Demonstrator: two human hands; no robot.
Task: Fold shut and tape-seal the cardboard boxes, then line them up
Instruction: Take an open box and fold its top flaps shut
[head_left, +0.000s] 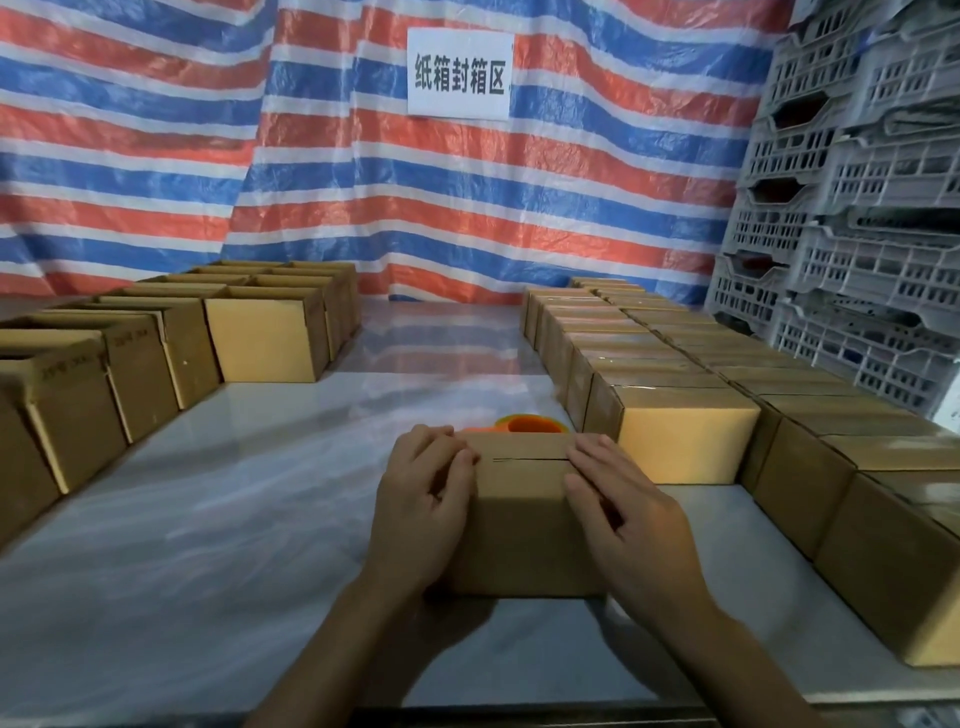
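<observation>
Flaps held down on one box, middle of the table, toward its near edge.

The cardboard box (519, 525) sits square to the person. The left hand (423, 499) grips its left end, fingers bent over the top edge and thumb on the near face. The right hand (623, 514) lies flatter, fingers fairly straight and pressing the top right corner. The centre seam shows between the hands as a dark slit; no tape visible on it, so I judge it folded but unsealed, both hands keeping the flaps from springing up. The orange tape roll (530, 423) is just behind the box, within reach. Open boxes (156, 353) run along the left edge of the table (234, 519) as stock. Sealed boxes (675, 405) stand in touching rows along the right edge, likely the line-up spot. Grey crates (857, 208) are stacked beyond them.
</observation>
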